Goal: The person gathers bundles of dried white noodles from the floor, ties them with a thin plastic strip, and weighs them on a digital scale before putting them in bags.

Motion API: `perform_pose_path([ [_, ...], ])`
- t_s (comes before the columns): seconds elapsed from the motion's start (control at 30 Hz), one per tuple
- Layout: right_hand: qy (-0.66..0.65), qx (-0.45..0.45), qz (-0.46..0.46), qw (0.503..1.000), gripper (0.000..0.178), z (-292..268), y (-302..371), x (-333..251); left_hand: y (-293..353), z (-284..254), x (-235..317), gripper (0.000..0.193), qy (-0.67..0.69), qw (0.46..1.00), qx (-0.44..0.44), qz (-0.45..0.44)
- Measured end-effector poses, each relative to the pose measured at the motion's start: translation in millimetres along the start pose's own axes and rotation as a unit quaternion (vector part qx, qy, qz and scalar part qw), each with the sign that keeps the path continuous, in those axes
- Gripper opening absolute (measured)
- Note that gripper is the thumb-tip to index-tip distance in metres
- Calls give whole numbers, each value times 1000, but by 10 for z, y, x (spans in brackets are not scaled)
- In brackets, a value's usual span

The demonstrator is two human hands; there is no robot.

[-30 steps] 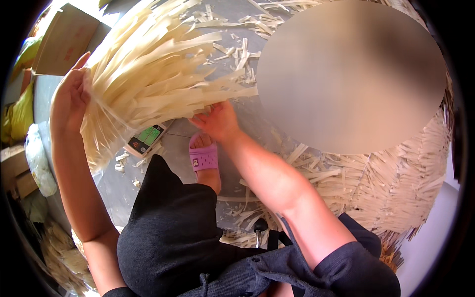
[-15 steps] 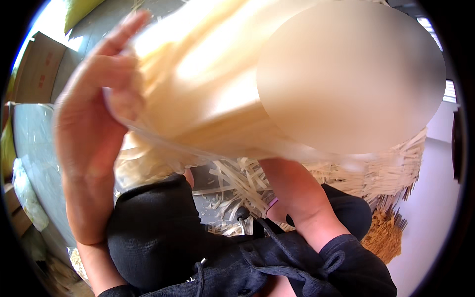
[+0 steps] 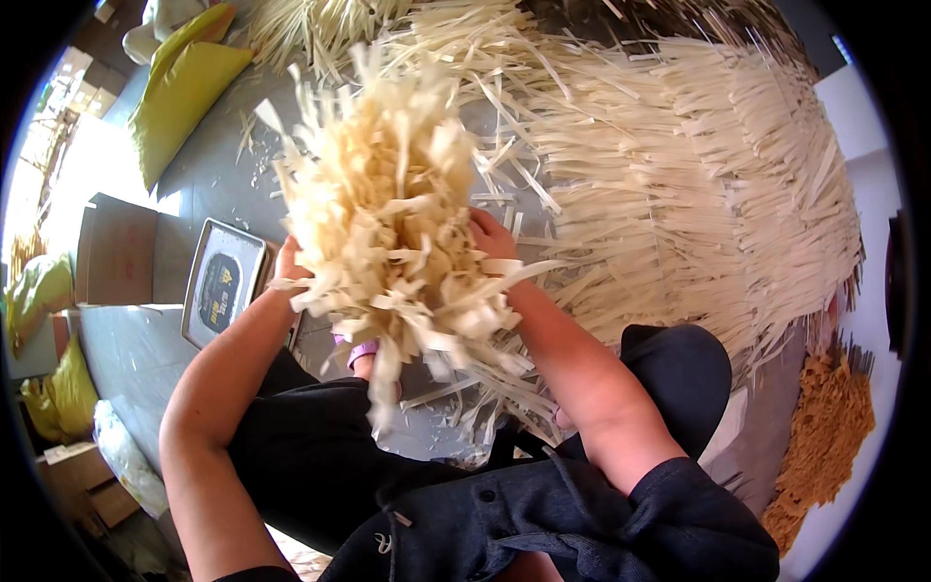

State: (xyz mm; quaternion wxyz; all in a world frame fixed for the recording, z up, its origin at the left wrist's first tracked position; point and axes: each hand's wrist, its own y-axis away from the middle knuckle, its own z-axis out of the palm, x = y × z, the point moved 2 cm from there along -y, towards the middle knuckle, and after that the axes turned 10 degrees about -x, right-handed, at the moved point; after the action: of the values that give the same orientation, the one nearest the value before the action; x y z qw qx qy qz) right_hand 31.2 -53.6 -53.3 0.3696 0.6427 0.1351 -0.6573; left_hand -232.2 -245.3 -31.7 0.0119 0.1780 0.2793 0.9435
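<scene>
Fingers of left hand (image 3: 287,264) and right hand (image 3: 490,236) clamped on bundle of pale strips (image 3: 398,223), held upright.

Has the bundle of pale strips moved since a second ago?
Yes. The bundle of pale strips was fanned out near the floor; both hands, left hand and right hand, now hold it upright above the grey floor.

sunlit grey floor (image 3: 208,184)
</scene>
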Motion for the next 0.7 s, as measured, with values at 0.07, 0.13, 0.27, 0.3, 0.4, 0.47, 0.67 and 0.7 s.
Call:
perform_pose_path([
  [0.07,253,35,0,967,37,5,39,-220,91,-70,83,50,-22,997,-45,-51],
  [0.13,363,3,37,931,31,-18,-29,-348,-45,-510,223,53,-40,997,-45,-40],
  [0.27,469,-116,-16,875,34,100,-82,-597,117,-903,767,50,-545,834,35,85],
  [0.3,478,-113,-42,870,34,-51,-73,-704,56,-626,718,51,-650,747,53,127],
  [0.4,434,-112,-60,892,30,-298,234,-1305,352,678,471,44,-525,842,86,94],
  [0.47,307,-162,-11,938,29,-141,527,-1790,743,896,507,38,-420,898,57,122],
  [0.67,234,-170,-75,954,29,-151,1107,-2054,1366,1474,142,37,-412,878,81,231],
  [0.7,173,-170,-45,969,30,-224,1138,-1980,1462,1433,26,36,-355,895,66,262],
])
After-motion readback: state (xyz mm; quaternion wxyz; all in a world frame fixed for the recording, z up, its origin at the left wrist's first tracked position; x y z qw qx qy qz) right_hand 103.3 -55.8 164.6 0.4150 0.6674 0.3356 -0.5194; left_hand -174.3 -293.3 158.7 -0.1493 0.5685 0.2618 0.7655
